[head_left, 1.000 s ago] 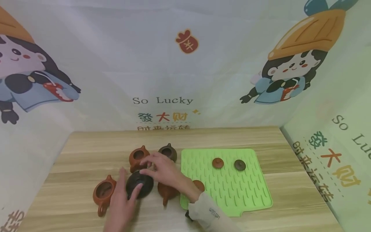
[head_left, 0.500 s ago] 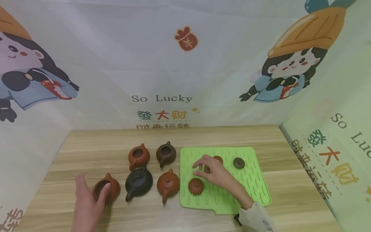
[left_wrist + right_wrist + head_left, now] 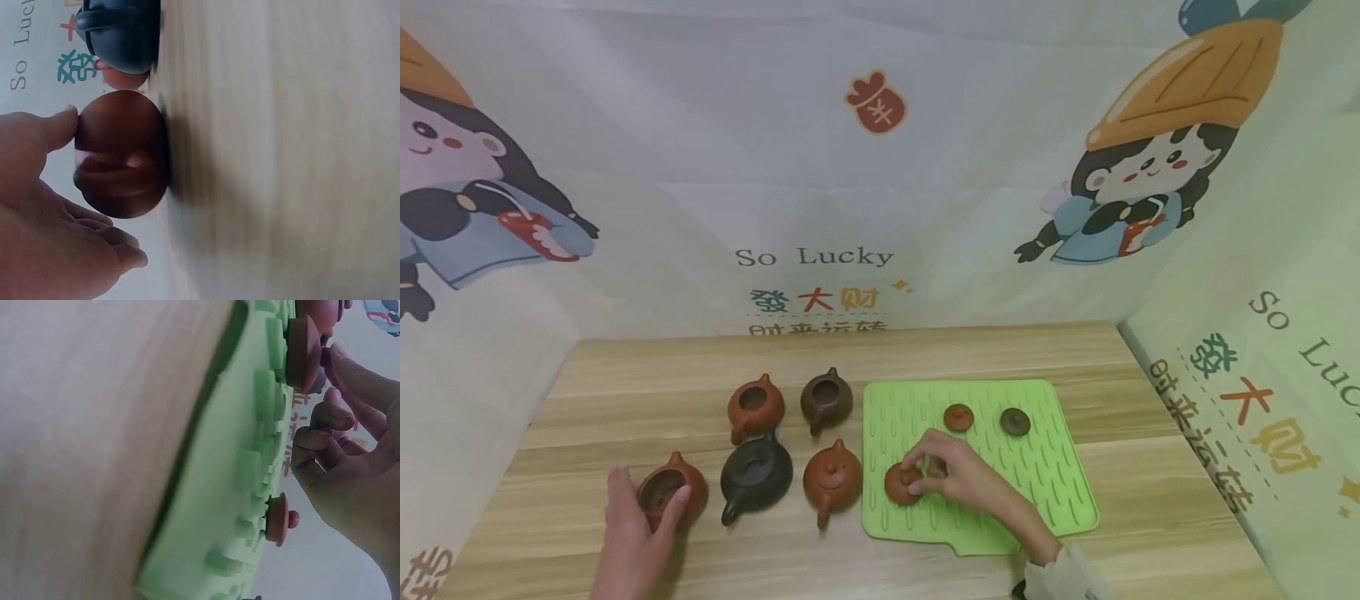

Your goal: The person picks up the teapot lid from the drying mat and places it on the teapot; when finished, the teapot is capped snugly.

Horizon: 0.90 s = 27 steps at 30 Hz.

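At the left of the wooden table, my left hand (image 3: 634, 533) stands around an uncovered reddish clay teapot (image 3: 697, 493). Its thumb touches the teapot near the rim, while the extended fingers stay a little apart from the far side in the left wrist view. My right hand (image 3: 958, 471) pinches the knob of a reddish teapot lid (image 3: 301, 355) between thumb and forefinger. That lid is low over the front left of the green mat (image 3: 1048, 487), and the other fingers curl loosely. Fingers partly cover it in the head view.
A black teapot (image 3: 758, 473) and a reddish teapot (image 3: 833, 477) wear lids. Behind them are uncovered reddish (image 3: 766, 412) and dark brown (image 3: 839, 403) teapots. On the mat lie a small reddish lid (image 3: 958, 417) and a dark lid (image 3: 1015, 422). A printed cloth (image 3: 820, 183) hangs behind.
Both hands have left the black teapot. The left moved left to the uncovered reddish teapot; the right crossed right to the mat, then lowered and took hold of the lid's knob.
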Motion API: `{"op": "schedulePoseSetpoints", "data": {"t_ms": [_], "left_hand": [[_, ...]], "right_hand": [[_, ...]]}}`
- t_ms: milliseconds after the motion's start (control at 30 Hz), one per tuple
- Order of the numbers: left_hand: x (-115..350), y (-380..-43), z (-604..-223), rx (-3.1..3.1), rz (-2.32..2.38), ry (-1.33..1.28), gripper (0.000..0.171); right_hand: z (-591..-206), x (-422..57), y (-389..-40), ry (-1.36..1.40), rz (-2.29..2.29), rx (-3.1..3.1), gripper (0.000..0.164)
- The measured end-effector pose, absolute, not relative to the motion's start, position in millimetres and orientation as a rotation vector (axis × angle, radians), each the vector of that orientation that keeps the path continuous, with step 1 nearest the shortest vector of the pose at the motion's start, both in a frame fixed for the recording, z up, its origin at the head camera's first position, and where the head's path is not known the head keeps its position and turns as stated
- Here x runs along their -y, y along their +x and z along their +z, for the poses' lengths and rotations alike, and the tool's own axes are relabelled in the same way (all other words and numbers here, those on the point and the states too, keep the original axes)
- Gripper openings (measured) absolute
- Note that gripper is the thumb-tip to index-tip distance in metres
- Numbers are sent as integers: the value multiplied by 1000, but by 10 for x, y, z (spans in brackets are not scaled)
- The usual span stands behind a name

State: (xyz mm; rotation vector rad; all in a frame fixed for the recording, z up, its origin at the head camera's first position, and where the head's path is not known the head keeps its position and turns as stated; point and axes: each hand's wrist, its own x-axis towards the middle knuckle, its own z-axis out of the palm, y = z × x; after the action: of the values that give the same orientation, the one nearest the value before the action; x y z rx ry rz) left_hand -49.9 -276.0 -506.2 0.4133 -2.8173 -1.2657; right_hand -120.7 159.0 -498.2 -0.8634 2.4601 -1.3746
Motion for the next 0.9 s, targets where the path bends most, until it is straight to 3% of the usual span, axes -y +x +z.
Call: {"op": "schedulePoseSetpoints", "data": {"t_ms": [133, 367, 467, 633, 900], "left_hand": [[2807, -504, -5128, 2820, -1273, 396, 101], [2815, -533, -5265, 2734, -1119, 208, 69], [2798, -518, -5243, 2728, -1206, 242, 88], [2792, -492, -5243, 2732, -1228, 219, 104], [2816, -515, -5287, 2716, -1282, 85, 88]], "right_hand": [[-5006, -1597, -1198, -828, -1373, -2458, 25], [-5042, -1567, -1194, -830, -1406, -2440, 22], [-5050, -1547, -1191, -828, -1420, -2438, 20], [-5053, -1535, -1195, -793, -1431, -2441, 18], [-5075, -1549, -1207, -765, -1429, -2449, 17]]}}
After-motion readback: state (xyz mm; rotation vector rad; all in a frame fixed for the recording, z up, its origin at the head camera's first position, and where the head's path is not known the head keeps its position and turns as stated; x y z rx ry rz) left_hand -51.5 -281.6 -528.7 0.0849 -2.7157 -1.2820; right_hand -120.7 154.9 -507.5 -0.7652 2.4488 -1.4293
